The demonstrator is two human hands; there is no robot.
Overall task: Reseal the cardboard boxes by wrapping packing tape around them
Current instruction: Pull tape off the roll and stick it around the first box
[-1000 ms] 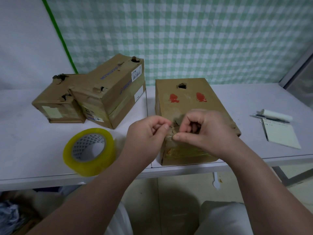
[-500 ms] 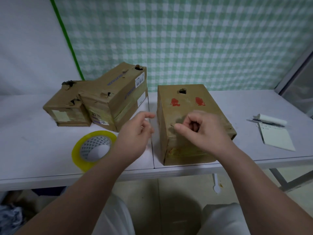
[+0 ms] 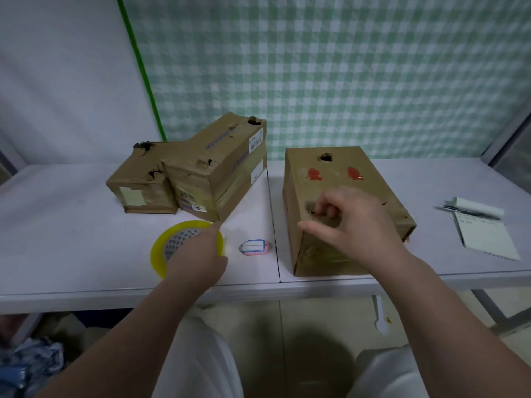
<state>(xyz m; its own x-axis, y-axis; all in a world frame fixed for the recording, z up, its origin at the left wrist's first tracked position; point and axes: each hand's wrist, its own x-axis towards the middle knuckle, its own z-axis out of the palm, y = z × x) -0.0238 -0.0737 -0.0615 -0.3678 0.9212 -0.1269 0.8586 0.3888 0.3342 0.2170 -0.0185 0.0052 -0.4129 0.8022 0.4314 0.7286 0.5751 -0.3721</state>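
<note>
A long white counter (image 3: 71, 225) runs across the room in front of a green checked curtain (image 3: 344, 67). On its right half stands a worn cardboard box (image 3: 370, 170) with two red marks and a torn hole in its top, near the front edge. To the left, well apart from it, two more battered boxes sit pushed together, the bigger taped box (image 3: 221, 165) angled against the smaller box (image 3: 140, 191).

The right hand (image 3: 356, 225) rests on the near top edge of the marked box, fingers curled in toward the palm beside a tear, thumb stuck out straight to the left. The left hand (image 3: 198, 254) lies over the right side of the yellow tape roll (image 3: 159, 254), which sits flat on the counter in front of the two boxes. One fingertip points away past its rim, and I cannot tell whether the hand has closed on it.

A notepad (image 3: 488, 239) lies at the far right, a pen (image 3: 471, 213) across its top. A small pink tag (image 3: 254, 247) with a blue-bordered label lies between roll and box.
</note>
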